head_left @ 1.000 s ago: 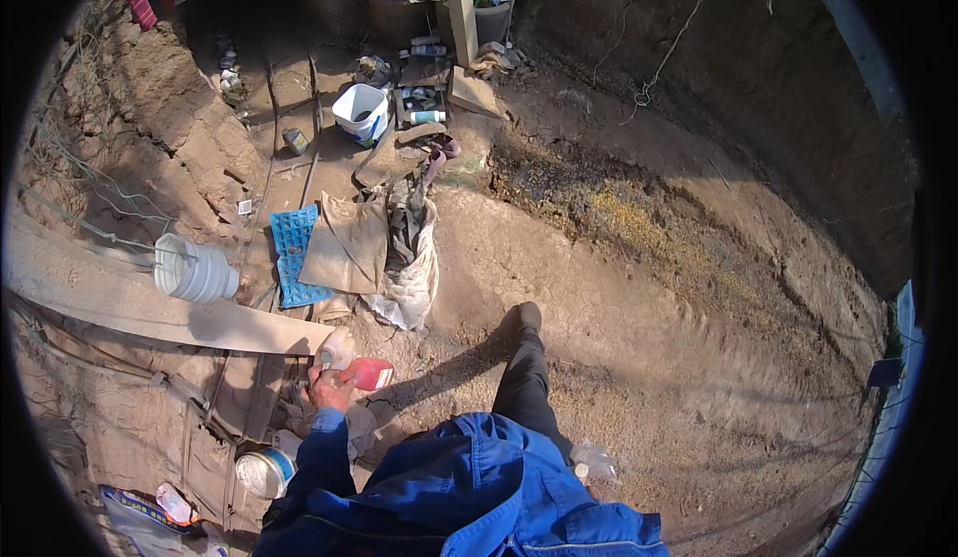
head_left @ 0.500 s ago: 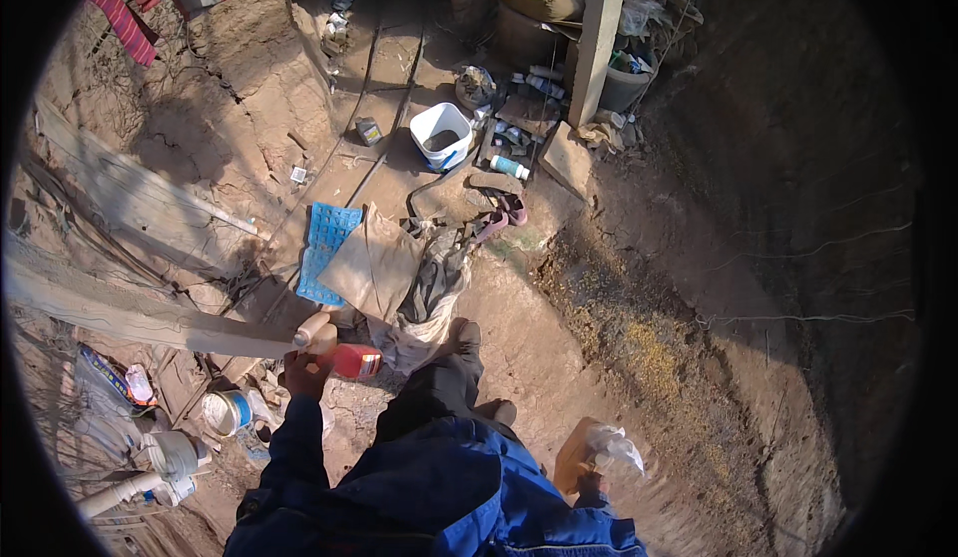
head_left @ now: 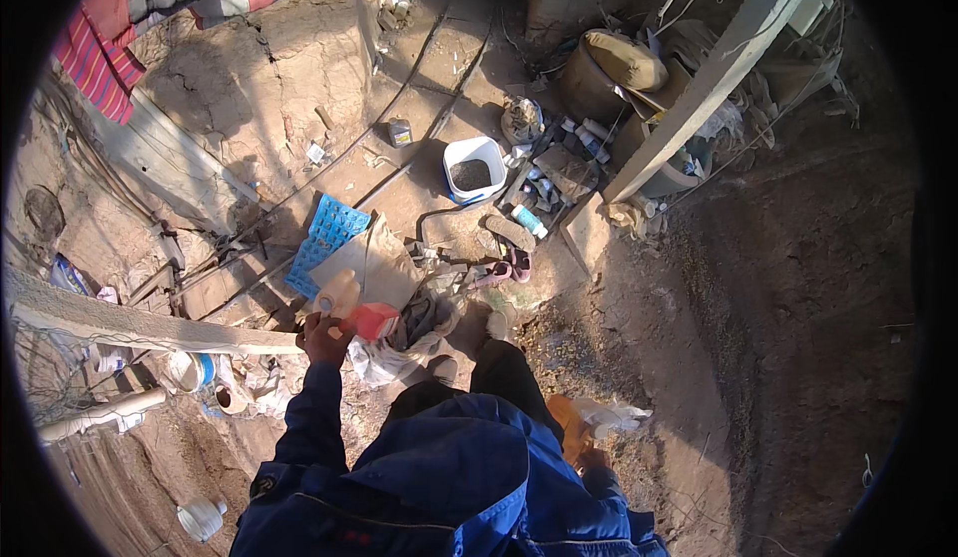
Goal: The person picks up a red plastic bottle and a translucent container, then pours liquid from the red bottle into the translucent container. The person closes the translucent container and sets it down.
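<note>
From where I stand, toward the left edge of the ground, there is one round white tub with a blue band (head_left: 190,370), just beside one long pale beam (head_left: 160,325). Next to the right come one blue tray (head_left: 324,245) and one tan sack (head_left: 384,266), which overlaps the tray's right edge.

In front of these is the person's left hand (head_left: 325,341), its fingers curled around the neck ends of two bottles. The tan bottle (head_left: 342,290) points away beyond the fingertips; the red bottle (head_left: 377,321) juts out to the right of the fingers, just beside it. Both are in the hand.

Farther back on the ground, I count one small dark bottle (head_left: 399,133), then one square white bucket (head_left: 471,163), then one blue-and-white bottle (head_left: 529,221) lying on its side.

Last, low on the right, the right hand (head_left: 591,459) is at the near end of one orange container (head_left: 569,427), with clear plastic (head_left: 617,418) beside it. Its fingers are partly hidden; I can't tell how far they close.
</note>
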The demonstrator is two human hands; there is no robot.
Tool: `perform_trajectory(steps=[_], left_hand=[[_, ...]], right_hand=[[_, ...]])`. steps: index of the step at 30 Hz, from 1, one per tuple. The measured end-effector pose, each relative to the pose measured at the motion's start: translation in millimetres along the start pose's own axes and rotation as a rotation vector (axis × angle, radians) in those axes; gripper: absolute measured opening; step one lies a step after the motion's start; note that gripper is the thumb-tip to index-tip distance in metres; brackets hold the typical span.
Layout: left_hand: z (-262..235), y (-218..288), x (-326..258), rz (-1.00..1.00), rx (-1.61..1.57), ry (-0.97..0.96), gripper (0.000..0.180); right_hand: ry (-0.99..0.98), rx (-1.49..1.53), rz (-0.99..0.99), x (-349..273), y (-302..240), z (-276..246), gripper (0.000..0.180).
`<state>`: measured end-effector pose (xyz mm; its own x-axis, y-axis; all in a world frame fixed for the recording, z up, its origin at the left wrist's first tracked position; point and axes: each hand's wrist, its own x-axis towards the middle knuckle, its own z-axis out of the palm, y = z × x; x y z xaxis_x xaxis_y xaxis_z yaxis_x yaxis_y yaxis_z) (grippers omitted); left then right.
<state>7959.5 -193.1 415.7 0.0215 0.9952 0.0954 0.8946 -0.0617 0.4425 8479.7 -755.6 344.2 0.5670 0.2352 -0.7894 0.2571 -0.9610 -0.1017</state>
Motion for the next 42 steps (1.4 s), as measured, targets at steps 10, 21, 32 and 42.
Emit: perform_trajectory(steps=[10,21,32,42], left_hand=[[-66.3,66.5,83.1,-0.166,0.141,0.133,0.034],[-21.7,42.0,164.9,-0.237,0.145,0.053,0.036],[92.6,-10.2,421.4,-0.279,0.145,-0.232,0.037],[94.5,-2.7,701.4,-0.085,0.092,0.028,0.031]], right_hand=[[-0.134,0.016,-0.136,133.0,-170.3,-59.6,0.052],[-0.056,-0.003,-0.274,199.0,-297.1,-166.9,0.044],[-0.044,-0.181,0.079,188.6,-526.3,-211.4,0.039],[-0.096,0.019,0.103,192.2,-702.6,-292.8,0.038]])
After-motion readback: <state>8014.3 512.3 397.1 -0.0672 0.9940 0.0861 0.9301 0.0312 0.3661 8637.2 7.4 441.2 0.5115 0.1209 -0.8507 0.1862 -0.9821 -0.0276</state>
